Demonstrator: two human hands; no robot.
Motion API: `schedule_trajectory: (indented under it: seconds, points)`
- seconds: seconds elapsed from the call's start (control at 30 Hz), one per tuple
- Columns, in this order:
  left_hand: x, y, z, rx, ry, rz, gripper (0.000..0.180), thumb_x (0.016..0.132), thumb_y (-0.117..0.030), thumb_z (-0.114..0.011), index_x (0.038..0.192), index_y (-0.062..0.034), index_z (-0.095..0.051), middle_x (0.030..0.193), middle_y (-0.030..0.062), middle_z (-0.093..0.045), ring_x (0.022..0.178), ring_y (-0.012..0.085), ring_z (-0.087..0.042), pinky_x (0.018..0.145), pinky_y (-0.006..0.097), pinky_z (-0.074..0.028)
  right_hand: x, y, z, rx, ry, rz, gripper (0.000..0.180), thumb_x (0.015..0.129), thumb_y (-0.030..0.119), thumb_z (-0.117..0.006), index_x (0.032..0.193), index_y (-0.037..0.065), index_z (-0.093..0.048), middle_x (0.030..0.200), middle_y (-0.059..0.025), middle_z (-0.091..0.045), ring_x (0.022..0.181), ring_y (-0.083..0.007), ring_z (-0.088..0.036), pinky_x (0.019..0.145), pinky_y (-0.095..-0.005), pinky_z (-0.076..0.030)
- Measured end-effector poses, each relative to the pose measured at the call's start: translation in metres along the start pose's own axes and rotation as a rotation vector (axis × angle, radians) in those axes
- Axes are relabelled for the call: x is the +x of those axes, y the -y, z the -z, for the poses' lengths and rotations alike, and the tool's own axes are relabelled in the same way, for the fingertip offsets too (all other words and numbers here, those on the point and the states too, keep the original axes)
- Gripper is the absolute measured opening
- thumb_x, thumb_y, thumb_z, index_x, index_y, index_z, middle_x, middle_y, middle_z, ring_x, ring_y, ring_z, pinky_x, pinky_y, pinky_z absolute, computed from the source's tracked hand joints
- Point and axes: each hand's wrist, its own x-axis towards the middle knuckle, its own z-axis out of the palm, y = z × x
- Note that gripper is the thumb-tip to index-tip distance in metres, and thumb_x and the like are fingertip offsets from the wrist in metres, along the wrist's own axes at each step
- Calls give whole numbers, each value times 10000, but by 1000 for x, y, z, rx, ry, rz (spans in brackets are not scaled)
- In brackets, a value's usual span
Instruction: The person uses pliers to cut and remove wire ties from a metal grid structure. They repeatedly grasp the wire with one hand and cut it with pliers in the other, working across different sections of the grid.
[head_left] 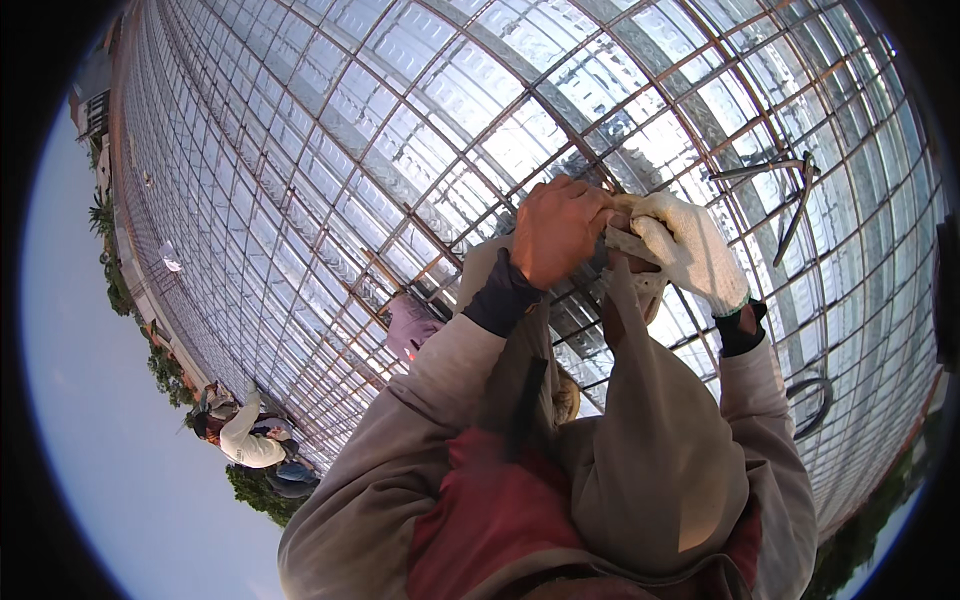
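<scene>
Plainly, rust-brown rebar mesh [530,90], crossed in squares, spread beneath the bare left hand [556,232] and gloved right hand [695,250], just right of frame centre; fingers curled close, but I couldn't tell what they pinched.

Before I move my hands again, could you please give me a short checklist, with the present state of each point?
1. Left hand gloved: not ok; it is bare.
2. Right hand gloved: ok; it wears a white glove.
3. What the grip contains: cannot tell; the two hands, close together, hide most of it.
4. Dark two-legged tool apart from the hands: ok; it lies on the steel mesh, to the right of the gloved hand.
5. Co-worker away from the hands: ok; that person is far off to the left.
6. Firm footing: cannot tell; it is not clearly visible.
</scene>
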Motion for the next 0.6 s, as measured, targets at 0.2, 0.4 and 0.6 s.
schedule_trajectory:
  seconds: [0.2, 0.4, 0.6]
  points:
    - [-12, -18, -3, 141, -204, -138, 483, 999, -313, -776, 1424, -112, -665, 1287, 93, -720, 1354, 356, -602, 1274, 590, -378, -2, 91, -8, -675, -94, 47, 163, 1088, 119, -636, 1121, -26, -703, 872, -155, -678, 766, -259, -638, 733, -401, -534]
    - [-17, 3, -8, -24, 352, -78, 498, 1048, -377, -727, 1445, -88, -643, 1129, 125, -765, 1061, 329, -756, 1019, 493, -596, -18, 77, -10, -750, -27, 20, 188, 1092, 149, -647, 1120, -27, -707, 932, -173, -720, 813, -262, -667, 779, -397, -553]
    - [-17, 9, 1, -583, 467, 151, 516, 1020, -325, -814, 1457, -95, -664, 1016, 89, -804, 905, 247, -767, 830, 422, -596, -14, 63, 1, -731, 1, 36, 187, 1084, 215, -662, 1163, 55, -715, 1021, -234, -723, 947, -447, -736, 807, -478, -569]
